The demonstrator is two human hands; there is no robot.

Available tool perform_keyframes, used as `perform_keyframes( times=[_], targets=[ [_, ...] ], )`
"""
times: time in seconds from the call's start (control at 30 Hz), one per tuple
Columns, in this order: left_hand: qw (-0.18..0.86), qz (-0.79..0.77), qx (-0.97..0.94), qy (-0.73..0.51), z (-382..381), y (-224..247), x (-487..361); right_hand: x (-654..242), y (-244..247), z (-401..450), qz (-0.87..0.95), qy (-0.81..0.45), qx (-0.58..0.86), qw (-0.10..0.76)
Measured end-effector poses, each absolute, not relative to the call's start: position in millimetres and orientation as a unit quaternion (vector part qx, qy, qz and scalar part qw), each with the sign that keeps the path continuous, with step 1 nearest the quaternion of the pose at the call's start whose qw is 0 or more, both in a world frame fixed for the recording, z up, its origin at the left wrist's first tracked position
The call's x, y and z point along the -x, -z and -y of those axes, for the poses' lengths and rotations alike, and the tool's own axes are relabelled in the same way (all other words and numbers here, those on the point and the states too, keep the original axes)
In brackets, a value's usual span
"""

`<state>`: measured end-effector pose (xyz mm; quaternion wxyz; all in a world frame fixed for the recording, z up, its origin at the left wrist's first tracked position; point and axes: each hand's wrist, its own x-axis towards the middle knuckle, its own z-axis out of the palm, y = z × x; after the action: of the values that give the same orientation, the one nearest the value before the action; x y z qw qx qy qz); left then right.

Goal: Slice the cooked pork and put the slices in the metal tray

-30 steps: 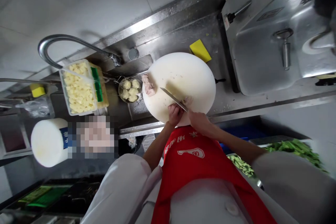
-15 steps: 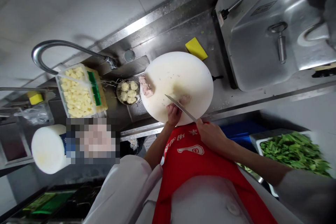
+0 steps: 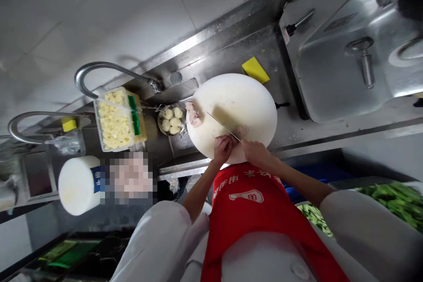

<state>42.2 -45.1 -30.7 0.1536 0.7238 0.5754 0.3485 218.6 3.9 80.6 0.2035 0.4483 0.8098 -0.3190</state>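
A kitchen knife (image 3: pixel 220 123) is in my right hand (image 3: pixel 257 154), its fingers wrapped round the handle. Its blade points up and left over the round white cutting board (image 3: pixel 236 90). Curled fingers of my left hand (image 3: pixel 224 147) press on pale pink raw meat by the board's near edge, close beside the blade. Part of that meat (image 3: pixel 243 131) shows on the far side of the knife; the rest is covered by my fingers. Another piece of meat (image 3: pixel 194 114) lies at the board's left edge. Small scraps are scattered on the board.
Left of the board stand a wire strainer of pale round pieces (image 3: pixel 172 120) and a plastic tub of pale yellow cubes (image 3: pixel 115 119) under a tap (image 3: pixel 109 67). A yellow sponge (image 3: pixel 255 70) lies behind the board. A steel sink (image 3: pixel 333 79) is at right, leafy greens (image 3: pixel 396 205) below.
The whole view has shifted, so things appear further right and slightly lower. My right hand and the knife have come closer to my left hand, the blade now against the meat.
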Motion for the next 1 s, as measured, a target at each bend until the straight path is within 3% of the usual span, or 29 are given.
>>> perform_keyframes(
  times=[0.33,0.6,0.87,1.0],
  targets=[
    [0.121,-0.507,-0.769,-0.371,38,38,-41,-256,-145,53,-0.758,0.342,-0.478,0.282],
    [0.154,-0.536,-0.765,-0.321,40,41,-40,-277,-140,63,-0.755,0.354,-0.473,0.284],
    [0.126,-0.513,-0.773,-0.351,41,38,-36,-208,-86,-7,-0.800,0.322,-0.463,0.207],
    [0.150,-0.521,-0.772,-0.332,42,41,-34,-230,-107,11,-0.804,0.321,-0.455,0.208]
  ],
)
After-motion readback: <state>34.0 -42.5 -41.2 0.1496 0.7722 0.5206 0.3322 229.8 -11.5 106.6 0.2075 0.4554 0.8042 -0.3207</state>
